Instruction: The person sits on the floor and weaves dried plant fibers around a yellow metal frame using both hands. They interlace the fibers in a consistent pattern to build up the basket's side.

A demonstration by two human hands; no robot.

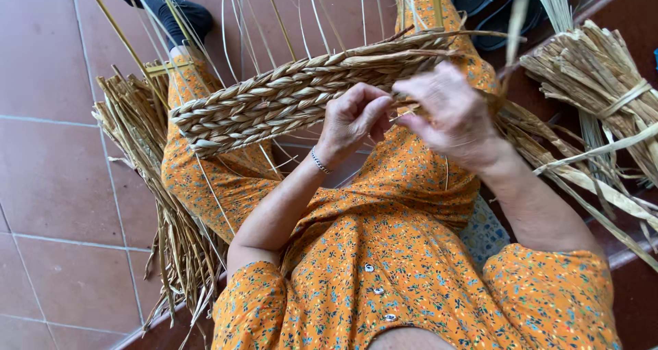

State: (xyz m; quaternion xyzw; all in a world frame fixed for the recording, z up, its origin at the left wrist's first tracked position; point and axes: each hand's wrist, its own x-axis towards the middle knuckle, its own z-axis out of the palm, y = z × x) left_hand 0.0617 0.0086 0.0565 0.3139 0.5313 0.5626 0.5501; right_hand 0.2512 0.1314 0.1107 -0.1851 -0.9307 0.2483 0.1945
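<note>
Fingers (373, 114) of both hands pinch strand beside woven braid (274, 100).

No packages, labels, signs, screens apparently.

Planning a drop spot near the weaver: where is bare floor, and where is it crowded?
Free: red floor tiles on the picture's left, bordered by the loose straw pile. Crowded: the lap, filled by the braided panel with left hand and right hand at its edge; the picture's right, with the tied straw bundle and dark sandals.
</note>
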